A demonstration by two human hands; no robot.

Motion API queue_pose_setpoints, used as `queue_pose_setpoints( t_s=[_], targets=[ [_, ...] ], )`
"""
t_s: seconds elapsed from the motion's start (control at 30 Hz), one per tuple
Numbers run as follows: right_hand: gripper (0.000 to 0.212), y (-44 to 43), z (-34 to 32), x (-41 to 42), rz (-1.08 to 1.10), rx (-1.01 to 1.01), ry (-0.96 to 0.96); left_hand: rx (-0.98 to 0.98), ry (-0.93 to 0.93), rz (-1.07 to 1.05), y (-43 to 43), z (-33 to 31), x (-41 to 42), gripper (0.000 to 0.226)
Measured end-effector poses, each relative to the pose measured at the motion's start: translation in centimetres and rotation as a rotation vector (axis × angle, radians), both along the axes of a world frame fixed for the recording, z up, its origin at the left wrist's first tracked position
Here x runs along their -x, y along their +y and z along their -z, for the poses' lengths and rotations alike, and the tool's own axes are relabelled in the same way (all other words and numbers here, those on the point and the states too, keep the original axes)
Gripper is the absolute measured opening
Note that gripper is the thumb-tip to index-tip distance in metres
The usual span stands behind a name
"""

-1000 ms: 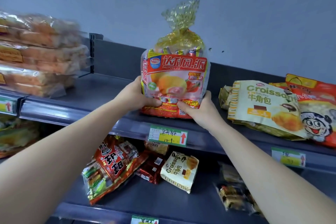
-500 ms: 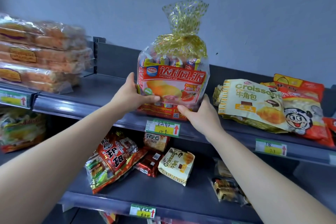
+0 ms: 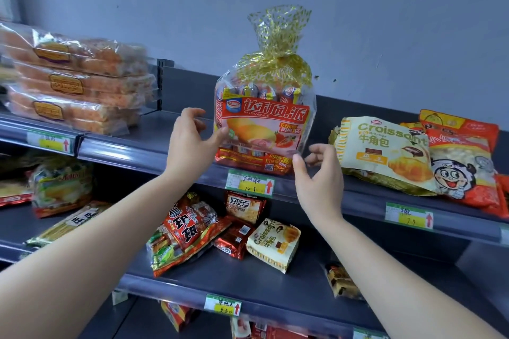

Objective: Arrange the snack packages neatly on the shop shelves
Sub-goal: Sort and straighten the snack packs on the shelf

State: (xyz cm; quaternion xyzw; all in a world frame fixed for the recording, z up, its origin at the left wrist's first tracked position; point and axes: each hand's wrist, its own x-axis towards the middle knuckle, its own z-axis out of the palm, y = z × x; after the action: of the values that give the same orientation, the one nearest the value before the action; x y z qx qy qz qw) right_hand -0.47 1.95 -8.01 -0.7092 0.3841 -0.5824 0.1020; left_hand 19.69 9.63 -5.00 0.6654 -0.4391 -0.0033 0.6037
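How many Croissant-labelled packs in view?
2. The large Croissant pack lies on the upper shelf, right of the tied pie bag. The small Croissant pack is on the lower shelf. More may be hidden behind other packs.

The top shelf [image 3: 154, 143] holds a pile of bread packs [image 3: 80, 82], a pie bag [image 3: 264, 124] standing up, and a croissant bag [image 3: 385, 151] half over a red cartoon bag [image 3: 465, 168]. A red snack bag [image 3: 184, 231] and a small croissant pack [image 3: 272, 242] lie on the lower shelf [image 3: 248, 281].

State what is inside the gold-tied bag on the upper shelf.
Small wrapped snacks show through the clear top of the gold-tied bag; its red printed front covers the rest, so their number is hidden.
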Motion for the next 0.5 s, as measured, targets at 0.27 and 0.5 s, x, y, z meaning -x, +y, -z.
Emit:
queue_pose_setpoints(
  t_s=[0.27, 0.5],
  targets=[
    [0.006, 2.6, 6.5, 1.0, -0.215, -0.024, 0.189, -0.012, -0.084, 0.092, 2.6, 6.8, 3.4, 0.008],
    [0.005, 1.1, 14.5, 2.5, -0.125, -0.318, 0.473, -0.353, -0.204, 0.14, 1.5, 15.5, 3.8, 0.005]
  ],
)
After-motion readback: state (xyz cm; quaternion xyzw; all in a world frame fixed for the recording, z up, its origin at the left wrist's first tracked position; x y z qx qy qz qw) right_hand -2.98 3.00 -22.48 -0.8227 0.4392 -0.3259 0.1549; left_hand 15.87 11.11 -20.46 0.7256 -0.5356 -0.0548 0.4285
